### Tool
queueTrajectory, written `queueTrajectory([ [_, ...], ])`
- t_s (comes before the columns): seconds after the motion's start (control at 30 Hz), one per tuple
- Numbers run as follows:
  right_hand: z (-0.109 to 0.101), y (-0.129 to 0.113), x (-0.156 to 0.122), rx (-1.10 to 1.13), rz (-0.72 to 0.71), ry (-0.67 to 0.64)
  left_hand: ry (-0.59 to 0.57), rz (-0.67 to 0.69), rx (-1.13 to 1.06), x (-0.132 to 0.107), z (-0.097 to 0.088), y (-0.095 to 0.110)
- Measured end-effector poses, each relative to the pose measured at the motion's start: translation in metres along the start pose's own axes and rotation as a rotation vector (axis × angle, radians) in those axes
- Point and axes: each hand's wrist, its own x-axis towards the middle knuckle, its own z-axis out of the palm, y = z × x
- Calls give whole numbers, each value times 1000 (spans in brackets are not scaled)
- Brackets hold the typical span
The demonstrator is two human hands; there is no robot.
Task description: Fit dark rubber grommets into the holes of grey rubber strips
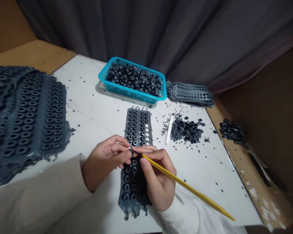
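Nearby, turquoise plastic basket (134,94) heaped with dark rubber rings (133,78).

Even, diffuse indoor light, its source not determinable: the white marbled tabletop (92,107) reads bright, without hard glare. Soft shadow lies along the left side of the blue plastic basket (133,79) and beneath the left hand (104,162) and right hand (158,178). The dark grey curtain (146,29) and brown wall (280,107) fall noticeably dimmer. Wide-angle distortion — strongest toward the frame edges — bends the table's right edge (234,172) and stretches the grey perforated sheets (21,113) at left. Focus is fairly uniform, with fine detail slightly softened; no marked motion blur.
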Motion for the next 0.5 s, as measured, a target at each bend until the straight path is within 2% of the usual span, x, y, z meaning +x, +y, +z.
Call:
queueTrajectory([
  [0.1,-1,-1,0,-44,-10,-31,37,156,240,-3,-2,5],
  [0.2,-2,-1,1,-93,-34,-64,75,486,578,-5,-6,9],
  [0.27,-3,-1,1,-129,-50,-84,68,643,707,-5,-9,11],
  [0.33,-3,-1,2,-162,-56,-99,24,684,738,-4,-11,12],
  [0.5,-5,-4,4,-221,-98,-115,-111,597,752,0,-12,11],
])
